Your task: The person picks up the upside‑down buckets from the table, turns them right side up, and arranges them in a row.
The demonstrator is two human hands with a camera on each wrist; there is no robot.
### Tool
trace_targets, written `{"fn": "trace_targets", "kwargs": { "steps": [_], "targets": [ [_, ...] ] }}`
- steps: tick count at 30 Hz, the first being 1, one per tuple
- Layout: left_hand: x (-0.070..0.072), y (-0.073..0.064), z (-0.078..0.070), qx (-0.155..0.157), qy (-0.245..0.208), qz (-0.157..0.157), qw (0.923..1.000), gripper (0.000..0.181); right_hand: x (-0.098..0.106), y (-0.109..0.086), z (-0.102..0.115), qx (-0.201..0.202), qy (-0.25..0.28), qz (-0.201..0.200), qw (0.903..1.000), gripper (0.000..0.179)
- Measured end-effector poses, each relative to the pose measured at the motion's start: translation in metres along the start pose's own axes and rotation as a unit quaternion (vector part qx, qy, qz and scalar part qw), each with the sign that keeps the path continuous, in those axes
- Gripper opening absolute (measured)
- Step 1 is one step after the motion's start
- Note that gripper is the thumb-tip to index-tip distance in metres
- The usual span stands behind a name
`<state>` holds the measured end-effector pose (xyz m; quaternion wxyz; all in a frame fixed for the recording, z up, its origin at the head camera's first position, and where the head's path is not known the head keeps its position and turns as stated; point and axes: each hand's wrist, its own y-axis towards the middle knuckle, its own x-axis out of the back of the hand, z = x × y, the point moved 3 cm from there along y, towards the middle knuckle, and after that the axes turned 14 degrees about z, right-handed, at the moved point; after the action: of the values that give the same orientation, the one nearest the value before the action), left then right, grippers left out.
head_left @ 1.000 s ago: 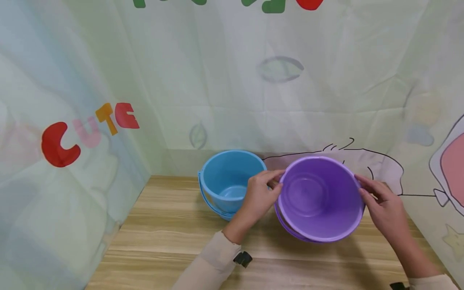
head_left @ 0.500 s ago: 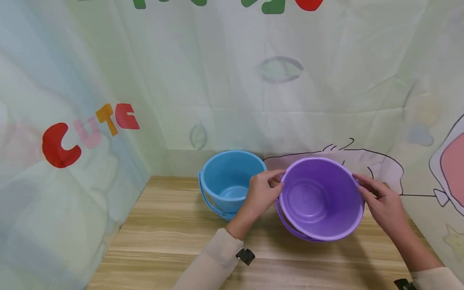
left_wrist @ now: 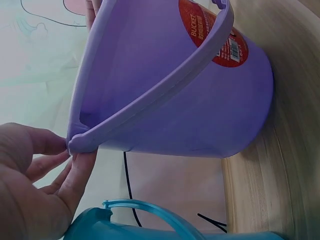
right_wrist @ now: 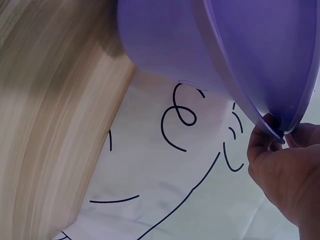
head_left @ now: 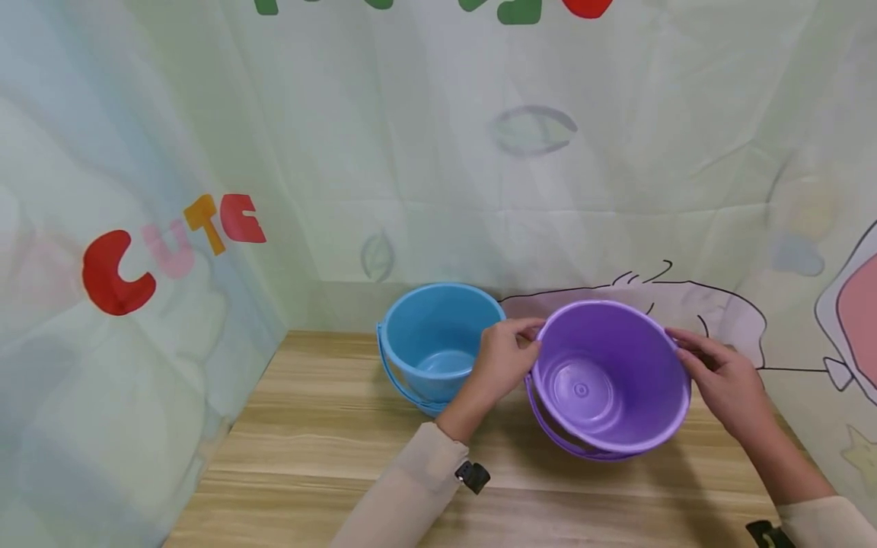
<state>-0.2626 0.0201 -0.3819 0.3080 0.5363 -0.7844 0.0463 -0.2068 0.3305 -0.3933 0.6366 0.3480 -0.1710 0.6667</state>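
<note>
A purple bucket [head_left: 637,365] is tilted with its mouth toward me, and its handle [head_left: 562,443] hangs below the rim. My left hand [head_left: 503,358] pinches the rim at the handle's joint, as the left wrist view shows. On the opposite side my right hand [head_left: 729,384] pinches the rim at the other joint. A red oval label [left_wrist: 232,50] with the word BUCKET is on the purple wall in the left wrist view. Just left of it stands a light blue bucket [head_left: 418,335], partly hidden by my left hand. Whether the purple base touches the table cannot be told.
Both buckets are over a wood-grain table [head_left: 308,441]. A pale printed curtain [head_left: 425,152] hangs behind the table and along its sides, close behind the blue bucket. Dark wrist straps show at both sleeves.
The purple bucket has tipped slightly, so its inner base shows a little lower and further right. My left hand has shifted slightly right with it. The blue bucket stays put.
</note>
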Motion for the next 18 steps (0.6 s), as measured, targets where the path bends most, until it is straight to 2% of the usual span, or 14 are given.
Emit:
{"fn": "trace_targets", "kwargs": {
  "steps": [5,9,13,18],
  "targets": [
    [-0.004,0.003,-0.001,0.016,-0.008,0.008,0.9998,0.035,0.001,0.001,-0.004,-0.009,0.018,0.009,0.9998,0.04],
    [-0.006,0.003,-0.004,0.015,-0.022,0.015,0.9995,0.04,0.002,0.002,-0.007,-0.02,0.034,0.02,0.999,0.042],
    [-0.009,0.003,-0.005,0.006,-0.011,0.014,0.9998,0.041,0.002,0.003,-0.01,-0.031,0.045,0.032,0.998,0.043],
    [-0.013,0.003,-0.004,0.01,0.006,0.007,0.9999,0.039,0.001,0.005,-0.014,-0.047,0.049,0.045,0.9966,0.044]
  ]
}}
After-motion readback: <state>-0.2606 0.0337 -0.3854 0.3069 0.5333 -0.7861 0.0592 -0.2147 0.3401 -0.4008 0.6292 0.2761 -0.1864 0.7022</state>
